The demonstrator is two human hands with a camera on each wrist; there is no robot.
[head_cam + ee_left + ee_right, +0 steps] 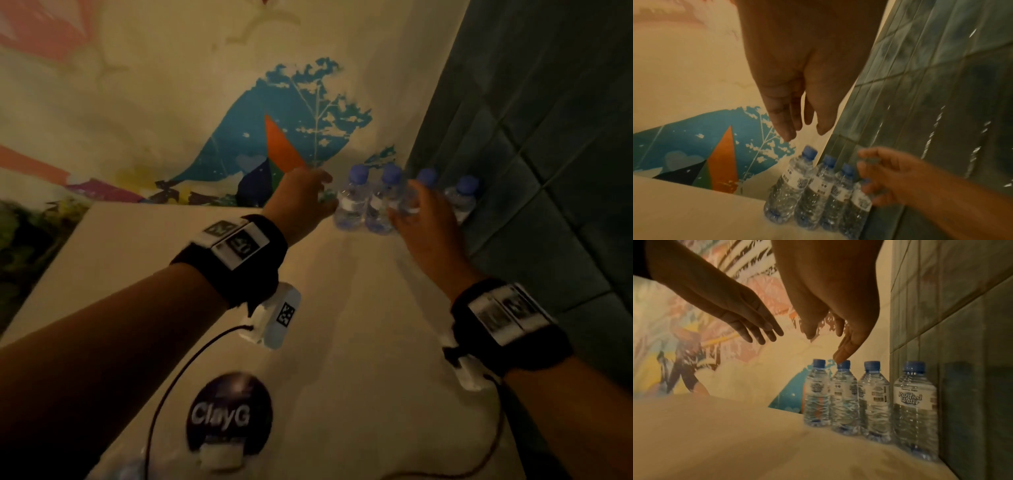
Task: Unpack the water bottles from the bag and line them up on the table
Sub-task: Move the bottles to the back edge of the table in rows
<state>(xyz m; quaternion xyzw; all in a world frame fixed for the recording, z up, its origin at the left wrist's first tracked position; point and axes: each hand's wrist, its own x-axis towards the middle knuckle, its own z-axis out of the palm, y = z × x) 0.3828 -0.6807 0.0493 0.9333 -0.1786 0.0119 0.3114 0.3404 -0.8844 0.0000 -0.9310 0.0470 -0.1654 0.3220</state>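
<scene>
Four clear plastic blue-capped water bottles (871, 400) upright in a row on cream desk (735, 434). Left hand (301, 198) and right hand (424, 219) hover near them, fingers loose, holding nothing.

bottles (869, 400) against padded wall (962, 321)

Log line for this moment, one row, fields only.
bottles: four upright in row on table | left hand: open, empty | right hand: open, empty
</scene>
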